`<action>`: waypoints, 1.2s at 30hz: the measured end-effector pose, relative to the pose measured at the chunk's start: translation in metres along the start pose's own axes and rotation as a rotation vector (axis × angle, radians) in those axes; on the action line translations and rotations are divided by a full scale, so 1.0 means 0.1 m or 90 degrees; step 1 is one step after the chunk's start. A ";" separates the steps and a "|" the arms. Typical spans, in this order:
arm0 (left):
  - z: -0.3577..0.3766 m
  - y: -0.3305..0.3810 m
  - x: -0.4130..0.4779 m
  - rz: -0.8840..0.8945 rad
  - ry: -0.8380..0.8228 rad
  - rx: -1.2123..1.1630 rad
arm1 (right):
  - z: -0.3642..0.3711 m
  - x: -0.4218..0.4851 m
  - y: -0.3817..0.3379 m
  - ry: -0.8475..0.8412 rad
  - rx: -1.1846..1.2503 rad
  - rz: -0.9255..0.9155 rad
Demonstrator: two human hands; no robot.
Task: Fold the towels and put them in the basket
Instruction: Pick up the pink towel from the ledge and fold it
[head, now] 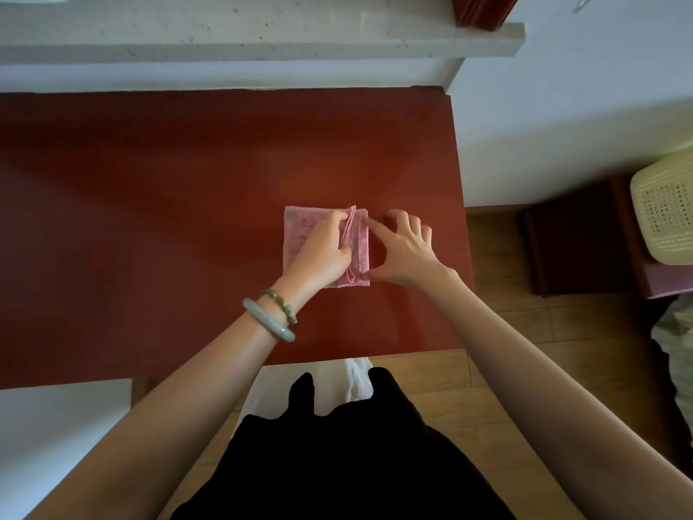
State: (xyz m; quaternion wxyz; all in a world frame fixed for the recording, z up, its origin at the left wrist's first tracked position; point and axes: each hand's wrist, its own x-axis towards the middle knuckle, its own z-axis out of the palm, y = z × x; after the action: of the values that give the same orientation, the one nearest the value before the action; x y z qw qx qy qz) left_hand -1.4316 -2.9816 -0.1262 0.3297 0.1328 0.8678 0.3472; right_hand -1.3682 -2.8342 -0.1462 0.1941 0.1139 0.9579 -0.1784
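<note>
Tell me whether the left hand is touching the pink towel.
Touching. The head view shows the left hand resting on the pink towel, with its fingers pinching a raised fold that runs along the towel's middle.

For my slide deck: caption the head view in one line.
Left hand pinches a fold of the pink towel on the red table while the right hand touches its edge.

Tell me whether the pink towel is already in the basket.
No: the folded pink cloth towel lies on the dark red wooden table, while the cream perforated plastic basket stands apart at the right.
</note>
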 end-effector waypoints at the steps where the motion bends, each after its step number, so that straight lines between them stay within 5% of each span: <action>1: 0.02 0.00 0.02 -0.004 0.000 -0.005 | 0.00 0.01 0.00 -0.005 -0.004 0.000; 20: 0.28 -0.03 0.00 0.008 0.013 -0.036 | 0.01 -0.02 0.04 -0.027 0.078 0.021; 25: -0.16 -0.36 -0.13 0.167 0.123 0.156 | -0.09 -0.04 0.08 0.033 0.144 -0.018; 31: -0.49 -0.76 -0.04 0.208 -0.044 0.464 | 0.01 -0.01 0.05 -0.048 -0.037 -0.082; 36: -0.54 -0.86 -0.01 0.198 -0.086 0.556 | 0.05 -0.01 0.09 -0.070 -0.106 -0.074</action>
State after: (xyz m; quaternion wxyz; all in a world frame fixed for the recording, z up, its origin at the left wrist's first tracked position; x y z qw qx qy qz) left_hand -1.4673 -3.0721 -0.1555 0.2424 0.4099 0.8792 -0.0145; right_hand -1.3632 -2.8277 -0.1531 0.2448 0.0313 0.9622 -0.1149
